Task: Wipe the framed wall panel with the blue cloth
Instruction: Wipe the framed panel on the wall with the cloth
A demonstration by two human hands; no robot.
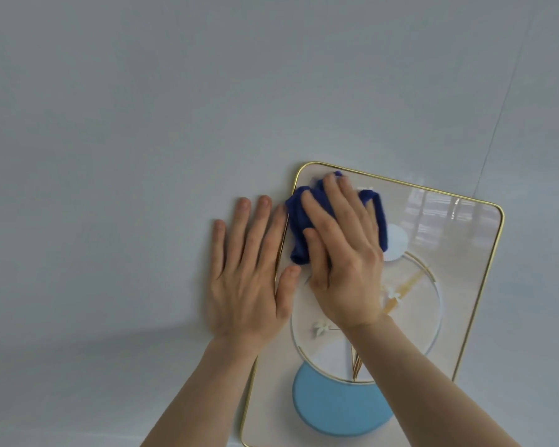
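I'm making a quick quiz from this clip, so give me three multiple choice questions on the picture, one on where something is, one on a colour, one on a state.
1. Where on the framed panel is the blue cloth?
A. upper left corner
B. lower right corner
C. on the light blue disc

2. What colour is the panel's thin frame?
A. black
B. gold
C. red

3. What is the left hand doing?
A. gripping the cloth
B. lying flat and open, mostly on the wall at the panel's left edge
C. clenched in a fist

Answers: 1 A, the right hand presses the cloth near that corner. 2 B, the rim shines gold. 3 B, its fingers are spread flat.
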